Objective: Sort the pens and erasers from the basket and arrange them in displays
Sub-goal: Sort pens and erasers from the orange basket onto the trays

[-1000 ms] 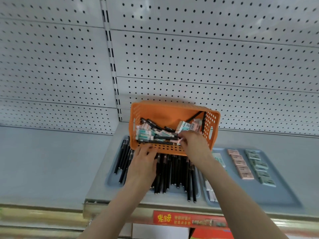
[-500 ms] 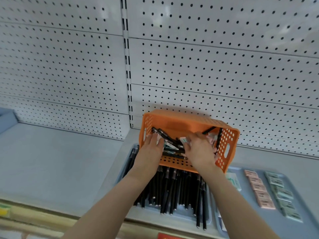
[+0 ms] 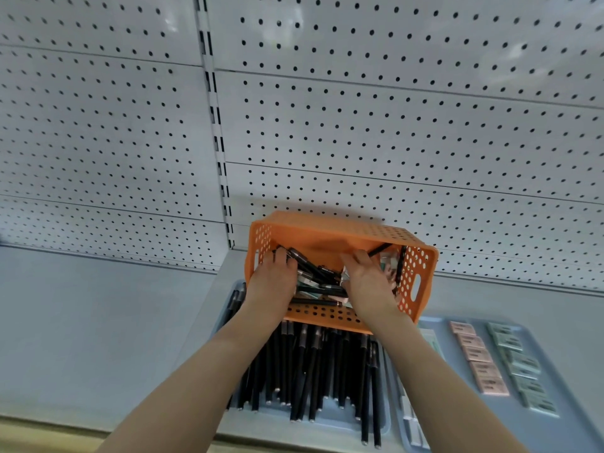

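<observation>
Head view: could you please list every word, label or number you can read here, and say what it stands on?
Nothing here can be read for certain.
Pen in the orange basket: small white print on the barrel, too blurred to read.
Pink erasers: dark print on the labels, too small to read.
Green erasers: dark print on the labels, too small to read.

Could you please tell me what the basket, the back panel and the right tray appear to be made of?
Basket: likely moulded plastic, matte orange, with rows of round holes and a cut-out handle. Back panel: probably painted sheet metal, white with a slight sheen and regular peg holes. Tray: seemingly plastic, smooth pale blue with a raised rounded rim.
</observation>
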`<action>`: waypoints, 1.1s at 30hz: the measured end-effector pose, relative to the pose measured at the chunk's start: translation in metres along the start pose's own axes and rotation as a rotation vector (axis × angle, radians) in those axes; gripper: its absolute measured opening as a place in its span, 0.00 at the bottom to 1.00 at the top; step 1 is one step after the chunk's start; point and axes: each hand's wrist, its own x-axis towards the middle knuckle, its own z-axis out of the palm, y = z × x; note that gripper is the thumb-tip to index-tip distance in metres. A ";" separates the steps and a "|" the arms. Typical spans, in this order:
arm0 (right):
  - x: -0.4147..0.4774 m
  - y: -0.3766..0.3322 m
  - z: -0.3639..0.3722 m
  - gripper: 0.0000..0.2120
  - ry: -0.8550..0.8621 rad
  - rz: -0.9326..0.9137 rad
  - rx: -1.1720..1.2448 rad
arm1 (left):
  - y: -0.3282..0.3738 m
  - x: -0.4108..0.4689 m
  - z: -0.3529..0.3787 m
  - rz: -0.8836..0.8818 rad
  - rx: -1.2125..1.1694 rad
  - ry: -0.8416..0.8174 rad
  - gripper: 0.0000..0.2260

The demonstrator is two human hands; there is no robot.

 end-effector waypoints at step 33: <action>-0.036 -0.018 -0.032 0.11 0.192 0.307 1.224 | 0.017 -0.027 -0.012 -0.515 -1.904 -0.136 0.10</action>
